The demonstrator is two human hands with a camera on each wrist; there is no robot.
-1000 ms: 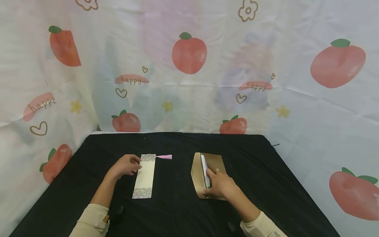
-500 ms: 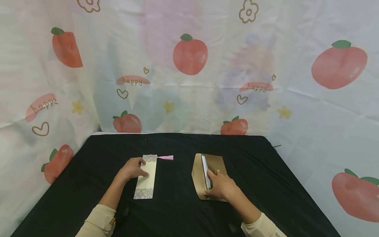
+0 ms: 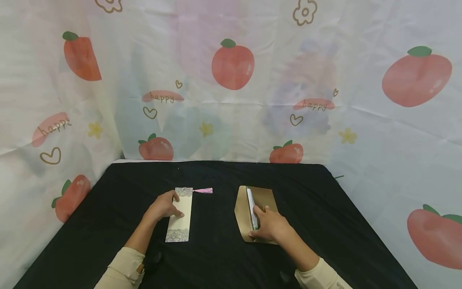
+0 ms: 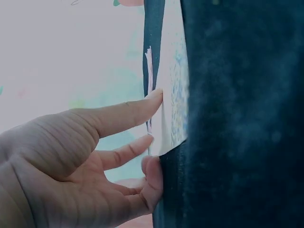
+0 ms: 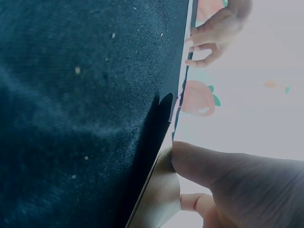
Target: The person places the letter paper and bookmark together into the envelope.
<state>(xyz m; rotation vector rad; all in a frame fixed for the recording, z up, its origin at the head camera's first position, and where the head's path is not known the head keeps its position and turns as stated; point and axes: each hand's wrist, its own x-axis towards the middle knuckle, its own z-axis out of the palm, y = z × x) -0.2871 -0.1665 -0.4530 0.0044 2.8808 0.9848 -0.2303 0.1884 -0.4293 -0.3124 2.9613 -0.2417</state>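
A cream bookmark point(image 3: 183, 212) with lace-patterned ends and a pink tassel point(image 3: 203, 190) lies on the black cloth in the head view. My left hand point(image 3: 164, 206) rests on its left side, thumb on the face and index finger near the top edge, the two spread apart. To the right lies a brown paper envelope point(image 3: 242, 212), flap toward the left, with a white card point(image 3: 251, 204) showing in its mouth. My right hand point(image 3: 270, 225) rests over it, thumb on the flap side and fingers spread on the body. The right wrist view shows that thumb point(image 5: 194, 161) against the envelope.
Black cloth point(image 3: 216, 261) covers the table and runs between the bookmark and the envelope. White curtains point(image 3: 231, 120) printed with fruit close off the back and both sides.
My left hand has shifted right from the bookmark's left edge onto its face, the thumb spreading away from the index finger. The right hand stays over the envelope.
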